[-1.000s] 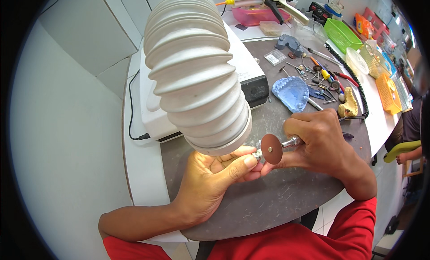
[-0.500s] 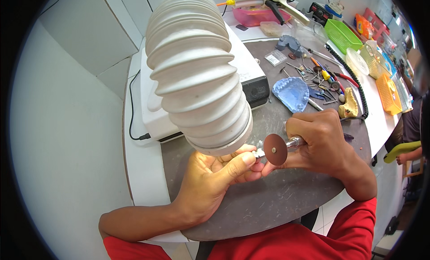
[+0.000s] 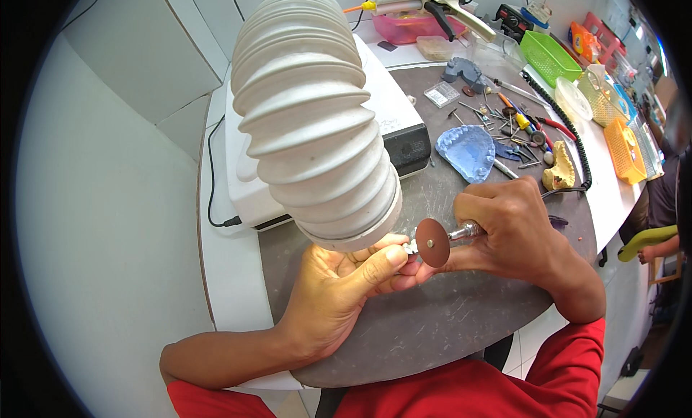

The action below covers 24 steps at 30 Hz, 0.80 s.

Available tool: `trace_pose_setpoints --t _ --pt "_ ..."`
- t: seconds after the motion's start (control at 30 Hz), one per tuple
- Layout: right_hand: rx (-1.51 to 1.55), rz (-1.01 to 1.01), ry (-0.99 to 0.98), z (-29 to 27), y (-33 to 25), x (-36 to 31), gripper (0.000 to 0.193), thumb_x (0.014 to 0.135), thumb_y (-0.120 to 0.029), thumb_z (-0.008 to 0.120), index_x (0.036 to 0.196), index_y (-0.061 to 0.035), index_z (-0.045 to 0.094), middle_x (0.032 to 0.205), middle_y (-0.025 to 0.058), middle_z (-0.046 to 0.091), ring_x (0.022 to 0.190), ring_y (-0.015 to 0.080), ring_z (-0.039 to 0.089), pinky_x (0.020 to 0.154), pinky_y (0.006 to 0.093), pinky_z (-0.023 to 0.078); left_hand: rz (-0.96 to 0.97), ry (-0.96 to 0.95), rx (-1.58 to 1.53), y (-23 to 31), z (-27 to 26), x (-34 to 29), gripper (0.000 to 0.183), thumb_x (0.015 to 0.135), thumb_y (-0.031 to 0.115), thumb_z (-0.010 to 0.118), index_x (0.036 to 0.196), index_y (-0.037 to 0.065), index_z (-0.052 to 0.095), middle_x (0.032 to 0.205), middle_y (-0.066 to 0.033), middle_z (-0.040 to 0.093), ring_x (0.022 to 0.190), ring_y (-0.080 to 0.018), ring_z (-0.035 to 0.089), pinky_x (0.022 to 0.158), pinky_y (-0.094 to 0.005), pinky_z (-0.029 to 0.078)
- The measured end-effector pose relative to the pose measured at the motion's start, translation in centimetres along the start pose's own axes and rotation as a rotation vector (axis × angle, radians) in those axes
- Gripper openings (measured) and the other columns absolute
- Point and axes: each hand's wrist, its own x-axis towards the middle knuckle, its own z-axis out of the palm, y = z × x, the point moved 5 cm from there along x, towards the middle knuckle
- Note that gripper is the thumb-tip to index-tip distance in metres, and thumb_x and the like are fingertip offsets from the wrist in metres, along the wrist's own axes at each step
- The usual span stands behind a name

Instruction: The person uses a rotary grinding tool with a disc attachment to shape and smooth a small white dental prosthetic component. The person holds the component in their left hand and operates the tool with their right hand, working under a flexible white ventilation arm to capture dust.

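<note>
Between thumb and fingers of my left hand (image 3: 357,274) is a small white dental piece (image 3: 410,248), tooth-like, its far side partly hidden. My right hand (image 3: 508,227) is wrapped round a rotary handpiece (image 3: 467,231) with a metal nose. On its tip sits a thin brown cutting disc (image 3: 433,243), right beside the white piece; whether they touch I cannot tell. The fingertips of both hands meet just below the disc. Above my left hand hangs the mouth of a ribbed white suction hose (image 3: 317,130).
A white machine box (image 3: 252,187) stands behind the hose. Farther right lie a blue dental cast (image 3: 466,153), a yellow cast (image 3: 559,167), a grey cast (image 3: 465,73) and several burs and tools (image 3: 515,126). A coiled black cord (image 3: 569,122) runs past a green basket (image 3: 551,58). Another person's hand (image 3: 649,254) shows at far right.
My right hand has shifted slightly left, bringing the disc closer to the white dental piece. My left hand keeps its grip almost in place.
</note>
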Motion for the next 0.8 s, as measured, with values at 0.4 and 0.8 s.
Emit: trace_pose_setpoints --t 0.4,0.8 --pt "0.019 0.008 -0.013 0.1 -0.01 0.0 0.064 0.069 -0.063 0.076 0.053 -0.0061 0.05 0.05 0.0065 0.051 0.044 0.0253 0.056 0.043 0.0359 0.042 0.012 0.012 -0.007 0.17 0.14 -0.12 0.012 0.097 0.009 0.06 0.106 0.003 0.06 0.099 -0.0102 0.066 0.093 -0.016 0.067 0.083 -0.0313 0.059" --pt "0.003 0.028 -0.007 -0.04 0.22 -0.01 0.066 0.07 -0.063 0.076 0.054 -0.0047 0.05 0.049 0.007 0.051 0.042 0.0247 0.054 0.041 0.0357 0.04 -0.015 0.016 0.014 -0.1 -0.38 -0.01 0.014 0.096 0.012 0.061 0.109 0.006 0.059 0.104 -0.0086 0.067 0.097 -0.0158 0.066 0.084 -0.0305 0.058"
